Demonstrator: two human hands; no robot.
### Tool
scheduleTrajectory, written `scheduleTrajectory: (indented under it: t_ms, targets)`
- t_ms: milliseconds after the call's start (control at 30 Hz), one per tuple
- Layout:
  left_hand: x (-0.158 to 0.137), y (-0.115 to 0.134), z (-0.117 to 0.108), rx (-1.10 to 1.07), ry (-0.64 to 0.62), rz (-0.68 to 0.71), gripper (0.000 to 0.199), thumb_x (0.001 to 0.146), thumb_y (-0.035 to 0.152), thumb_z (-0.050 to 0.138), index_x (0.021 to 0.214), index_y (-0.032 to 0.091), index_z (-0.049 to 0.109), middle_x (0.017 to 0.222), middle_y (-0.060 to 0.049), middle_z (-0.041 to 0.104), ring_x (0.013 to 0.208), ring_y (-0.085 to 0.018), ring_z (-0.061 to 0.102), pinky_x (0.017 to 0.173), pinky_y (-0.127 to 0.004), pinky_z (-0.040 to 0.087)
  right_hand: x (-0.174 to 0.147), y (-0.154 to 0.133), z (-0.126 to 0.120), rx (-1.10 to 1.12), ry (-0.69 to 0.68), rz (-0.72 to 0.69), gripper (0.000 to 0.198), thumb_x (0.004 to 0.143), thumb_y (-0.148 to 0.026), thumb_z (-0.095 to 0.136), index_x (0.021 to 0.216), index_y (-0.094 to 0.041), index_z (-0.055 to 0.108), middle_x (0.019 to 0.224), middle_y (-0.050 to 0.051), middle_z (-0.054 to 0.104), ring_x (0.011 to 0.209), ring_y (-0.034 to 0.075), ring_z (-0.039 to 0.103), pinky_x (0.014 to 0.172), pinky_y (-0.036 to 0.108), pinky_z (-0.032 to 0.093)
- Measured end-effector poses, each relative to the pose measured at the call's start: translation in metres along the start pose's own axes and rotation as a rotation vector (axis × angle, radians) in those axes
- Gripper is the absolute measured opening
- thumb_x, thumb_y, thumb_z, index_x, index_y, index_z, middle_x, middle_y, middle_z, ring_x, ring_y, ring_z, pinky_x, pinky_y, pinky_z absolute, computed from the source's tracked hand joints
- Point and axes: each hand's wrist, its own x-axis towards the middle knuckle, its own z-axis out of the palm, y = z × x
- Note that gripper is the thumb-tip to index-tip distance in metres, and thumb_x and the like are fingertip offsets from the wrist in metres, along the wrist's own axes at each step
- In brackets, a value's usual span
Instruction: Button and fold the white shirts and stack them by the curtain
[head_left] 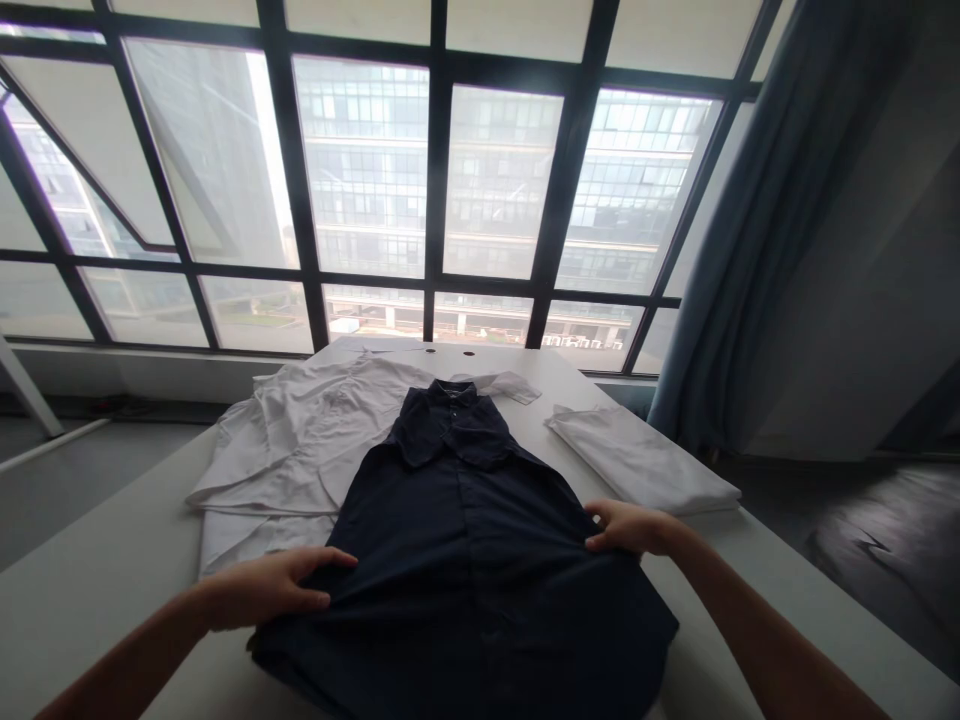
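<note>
A dark navy shirt (465, 520) lies on the white table with its buttoned front up and its collar at the far end. Its sleeves seem folded in across the upper part. My left hand (274, 585) grips the shirt's left side edge, thumb and fingers pinching the cloth. On the opposite edge, my right hand (622, 527) pinches the fabric in the same way. Between the hands the lower part of the shirt is stretched and looks lifted off the table, its hem toward me.
White shirts (300, 430) lie loosely spread on the table's left. A folded white garment (637, 460) sits at the right edge of the white table (757, 590). Behind stands a large window (360, 170), with a blue-grey curtain (750, 250) on the right.
</note>
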Motion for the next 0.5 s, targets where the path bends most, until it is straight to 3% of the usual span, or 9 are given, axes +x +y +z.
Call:
scheduleTrajectory:
  t_ms: [100, 167, 200, 233, 267, 333, 367, 433, 500]
  targets:
    - [-0.010, 0.004, -0.010, 0.058, -0.295, -0.126, 0.063, 0.068, 0.045, 0.067, 0.129, 0.031, 0.062, 0.095, -0.005, 0.076, 0.068, -0.026, 0.070, 0.051, -0.032, 0.053, -0.005, -0.001, -0.010, -0.246, -0.145, 0.160, 0.063, 0.061, -0.021, 0.086, 0.119, -0.014, 0.063, 0.095, 0.012, 0.071, 0.067, 0.024, 0.072, 0.050, 0.026, 0.055]
    - [-0.003, 0.010, -0.023, 0.110, -0.493, -0.184, 0.061, 0.072, 0.049, 0.066, 0.129, 0.027, 0.061, 0.064, -0.003, 0.069, 0.044, -0.022, 0.059, 0.038, -0.026, 0.040, -0.005, -0.012, -0.014, -0.370, -0.150, 0.244, 0.055, 0.066, -0.024, 0.084, 0.116, -0.012, 0.064, 0.078, 0.009, 0.071, 0.063, 0.025, 0.072, 0.052, 0.029, 0.055]
    - [0.006, 0.015, -0.031, 0.131, -0.505, -0.178, 0.056, 0.076, 0.052, 0.064, 0.124, 0.024, 0.064, 0.055, -0.001, 0.064, 0.039, -0.020, 0.055, 0.036, -0.024, 0.036, -0.003, -0.022, -0.014, -0.419, -0.100, 0.233, 0.050, 0.070, -0.027, 0.081, 0.114, -0.012, 0.064, 0.073, 0.009, 0.070, 0.063, 0.026, 0.071, 0.054, 0.031, 0.055]
    - [0.019, 0.020, -0.038, 0.152, -0.438, -0.153, 0.049, 0.079, 0.055, 0.062, 0.114, 0.022, 0.068, 0.050, 0.000, 0.061, 0.038, -0.018, 0.052, 0.037, -0.022, 0.035, 0.000, -0.035, -0.012, -0.467, -0.015, 0.173, 0.044, 0.073, -0.030, 0.078, 0.111, -0.012, 0.065, 0.073, 0.009, 0.070, 0.065, 0.026, 0.072, 0.058, 0.032, 0.055]
    - [0.036, 0.026, -0.046, 0.175, -0.291, -0.110, 0.044, 0.082, 0.057, 0.059, 0.103, 0.020, 0.071, 0.050, 0.000, 0.059, 0.038, -0.016, 0.051, 0.038, -0.022, 0.036, 0.004, -0.050, -0.009, -0.513, 0.091, 0.071, 0.038, 0.076, -0.033, 0.076, 0.107, -0.013, 0.067, 0.075, 0.009, 0.071, 0.069, 0.026, 0.072, 0.062, 0.033, 0.055]
    - [0.078, 0.039, -0.061, 0.239, 0.088, -0.004, 0.046, 0.086, 0.059, 0.058, 0.083, 0.015, 0.070, 0.059, -0.002, 0.064, 0.050, -0.017, 0.059, 0.047, -0.024, 0.045, 0.016, -0.085, 0.004, -0.597, 0.284, -0.195, 0.024, 0.080, -0.035, 0.072, 0.096, -0.016, 0.071, 0.087, 0.011, 0.073, 0.082, 0.026, 0.071, 0.073, 0.033, 0.052]
    - [0.101, 0.045, -0.067, 0.276, 0.289, 0.053, 0.044, 0.086, 0.057, 0.061, 0.084, 0.013, 0.070, 0.070, -0.003, 0.068, 0.060, -0.020, 0.064, 0.055, -0.027, 0.050, 0.023, -0.103, 0.014, -0.607, 0.359, -0.319, 0.020, 0.083, -0.036, 0.068, 0.093, -0.018, 0.072, 0.094, 0.011, 0.073, 0.089, 0.026, 0.070, 0.076, 0.032, 0.051]
    - [0.145, 0.054, -0.078, 0.296, 0.426, 0.095, 0.037, 0.091, 0.047, 0.061, 0.105, 0.013, 0.068, 0.103, -0.004, 0.068, 0.089, -0.025, 0.066, 0.076, -0.035, 0.056, 0.040, -0.135, 0.037, -0.609, 0.422, -0.470, 0.020, 0.085, -0.037, 0.065, 0.092, -0.020, 0.073, 0.095, 0.008, 0.073, 0.091, 0.025, 0.068, 0.078, 0.032, 0.048]
    - [0.183, 0.060, -0.087, 0.308, 0.511, 0.128, 0.037, 0.093, 0.041, 0.061, 0.117, 0.014, 0.063, 0.119, -0.004, 0.062, 0.105, -0.030, 0.062, 0.088, -0.042, 0.055, 0.059, -0.159, 0.062, -0.619, 0.405, -0.657, 0.023, 0.086, -0.038, 0.064, 0.098, -0.021, 0.073, 0.101, 0.008, 0.072, 0.094, 0.024, 0.067, 0.081, 0.032, 0.048]
